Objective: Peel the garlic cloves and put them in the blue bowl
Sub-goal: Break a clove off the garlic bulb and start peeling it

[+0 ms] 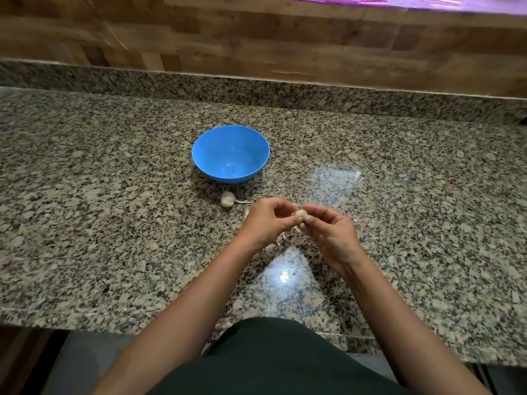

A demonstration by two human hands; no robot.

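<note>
We hold a single garlic clove (301, 213) between both hands, just above the speckled granite bench (114, 209). Our left hand (268, 220) comes in from the left, and its grip is closed on the clove, with curled fingers and thumb pinching its left side. Our right hand (330, 235) meets it from the other side, and its grip is likewise closed on the same clove, with the fingertips (309, 216) pressed to the clove's right end. The pale top of the clove shows between the two sets of fingers. Motion blur hides how much skin is on it.

Under and between our hands, thin scraps of garlic peel (281, 238) lie on the bench. A garlic piece with a dry stem (227, 199) lies on the bench just left of our left hand, apart from it. Just beyond that piece stands the blue bowl (228, 179), upright, well clear of both hands. A wood-patterned wall (256, 38) rises behind the bench's raised back edge.
</note>
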